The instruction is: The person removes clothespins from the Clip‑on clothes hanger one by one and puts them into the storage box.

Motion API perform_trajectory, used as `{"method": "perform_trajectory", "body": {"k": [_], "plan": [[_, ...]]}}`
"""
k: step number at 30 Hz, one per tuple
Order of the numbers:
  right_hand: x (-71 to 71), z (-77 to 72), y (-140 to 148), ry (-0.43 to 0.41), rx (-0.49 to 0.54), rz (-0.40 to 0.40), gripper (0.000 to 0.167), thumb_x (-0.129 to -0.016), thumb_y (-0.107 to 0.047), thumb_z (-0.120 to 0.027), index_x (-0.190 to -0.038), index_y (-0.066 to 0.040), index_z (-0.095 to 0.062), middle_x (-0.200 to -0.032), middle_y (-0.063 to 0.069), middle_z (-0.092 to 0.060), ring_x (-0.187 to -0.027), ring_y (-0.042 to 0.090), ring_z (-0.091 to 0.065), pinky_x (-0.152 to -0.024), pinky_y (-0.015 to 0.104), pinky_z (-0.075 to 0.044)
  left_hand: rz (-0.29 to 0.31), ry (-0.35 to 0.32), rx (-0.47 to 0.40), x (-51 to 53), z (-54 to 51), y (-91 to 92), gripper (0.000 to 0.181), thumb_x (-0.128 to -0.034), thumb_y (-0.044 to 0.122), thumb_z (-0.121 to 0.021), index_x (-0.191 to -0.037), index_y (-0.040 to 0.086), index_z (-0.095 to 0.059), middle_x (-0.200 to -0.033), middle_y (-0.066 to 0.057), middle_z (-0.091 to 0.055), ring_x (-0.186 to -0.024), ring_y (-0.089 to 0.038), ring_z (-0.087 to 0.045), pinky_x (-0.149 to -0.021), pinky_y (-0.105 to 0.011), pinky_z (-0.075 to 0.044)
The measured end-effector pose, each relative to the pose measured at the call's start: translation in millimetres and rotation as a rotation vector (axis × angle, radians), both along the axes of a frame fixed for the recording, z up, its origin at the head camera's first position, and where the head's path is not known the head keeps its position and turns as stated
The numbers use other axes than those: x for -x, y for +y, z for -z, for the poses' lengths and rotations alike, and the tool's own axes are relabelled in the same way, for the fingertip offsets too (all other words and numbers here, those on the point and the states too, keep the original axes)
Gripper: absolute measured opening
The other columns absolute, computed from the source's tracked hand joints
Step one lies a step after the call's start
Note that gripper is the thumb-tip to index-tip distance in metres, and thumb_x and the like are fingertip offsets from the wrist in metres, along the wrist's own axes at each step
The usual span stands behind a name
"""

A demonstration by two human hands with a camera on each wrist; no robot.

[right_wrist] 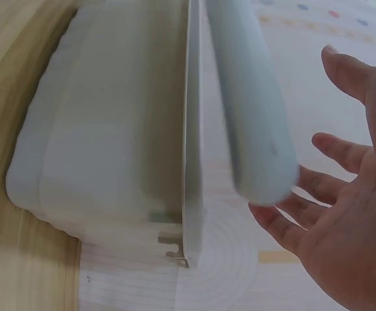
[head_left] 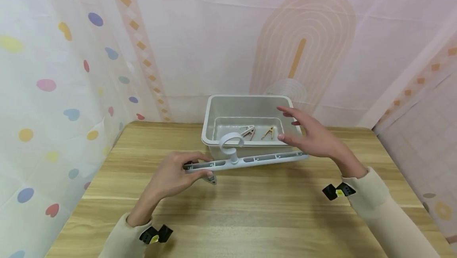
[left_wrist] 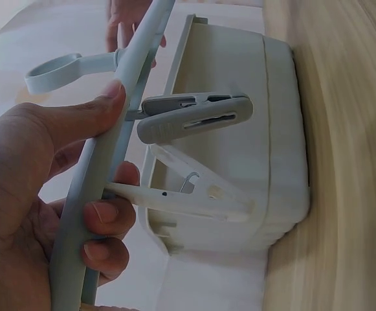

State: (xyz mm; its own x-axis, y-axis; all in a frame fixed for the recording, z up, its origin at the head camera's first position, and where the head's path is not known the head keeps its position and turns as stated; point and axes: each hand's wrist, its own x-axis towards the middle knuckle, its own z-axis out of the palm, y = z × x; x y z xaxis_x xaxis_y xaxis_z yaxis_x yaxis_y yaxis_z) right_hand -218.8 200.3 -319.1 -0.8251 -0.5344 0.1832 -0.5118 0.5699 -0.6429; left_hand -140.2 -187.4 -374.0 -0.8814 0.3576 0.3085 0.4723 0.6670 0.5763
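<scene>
A pale blue-grey clothes hanger (head_left: 233,163) with a round hook is held level in front of a bin. My left hand (head_left: 175,174) grips its left end, thumb on the near side and fingers curled round the bar. Below the bar, in the left wrist view, a grey clothespin (left_wrist: 197,122) and a white clothespin (left_wrist: 194,202) hang close to those fingers. My right hand (head_left: 314,135) is spread beside the hanger's right end, over the bin's right side. In the right wrist view its fingertips are close to that end; whether they touch I cannot tell.
The light grey plastic bin (head_left: 246,105) stands at the back of the wooden table (head_left: 232,218). Inside lie a yellow clothespin (head_left: 268,132) and a few others. Patterned cloth (head_left: 200,44) hangs behind the table and at both sides.
</scene>
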Motion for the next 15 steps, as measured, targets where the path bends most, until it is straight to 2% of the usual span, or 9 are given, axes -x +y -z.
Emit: {"method": "perform_trajectory", "body": {"k": [6,12,15], "plan": [[-15.8,3.6,-1.8,0.052,-0.015,-0.023,0.077,-0.096,-0.031,-0.074,-0.161,-0.025,-0.031,-0.163,0.000,-0.039,-0.143,0.025,-0.045,-0.109,0.050,-0.045,0.001,0.008,-0.010,3.4,-3.0,5.4,0.025,-0.0797,0.040,-0.088,-0.102,0.038,-0.077,-0.074,0.017,-0.065,-0.059,-0.004,-0.047,-0.055,-0.023,-0.038],[-31.7,8.5,-3.6,0.115,-0.037,-0.043,0.078,-0.095,-0.030,-0.076,-0.160,-0.021,-0.033,-0.161,0.002,-0.043,-0.137,0.025,-0.052,-0.104,0.049,-0.049,0.023,0.010,-0.013,6.6,-2.4,11.3,0.026,-0.0804,0.040,-0.088,-0.104,0.036,-0.077,-0.071,0.015,-0.063,-0.057,-0.004,-0.044,-0.054,-0.022,-0.036],[-38.6,12.1,-4.9,0.137,-0.044,-0.054,0.078,-0.093,-0.029,-0.078,-0.159,-0.021,-0.036,-0.158,0.001,-0.047,-0.136,0.022,-0.052,-0.103,0.047,-0.051,0.028,0.009,-0.010,7.5,-1.8,15.1,0.026,-0.0806,0.041,-0.087,-0.104,0.035,-0.077,-0.075,0.017,-0.066,-0.059,-0.004,-0.046,-0.055,-0.022,-0.037]]}}
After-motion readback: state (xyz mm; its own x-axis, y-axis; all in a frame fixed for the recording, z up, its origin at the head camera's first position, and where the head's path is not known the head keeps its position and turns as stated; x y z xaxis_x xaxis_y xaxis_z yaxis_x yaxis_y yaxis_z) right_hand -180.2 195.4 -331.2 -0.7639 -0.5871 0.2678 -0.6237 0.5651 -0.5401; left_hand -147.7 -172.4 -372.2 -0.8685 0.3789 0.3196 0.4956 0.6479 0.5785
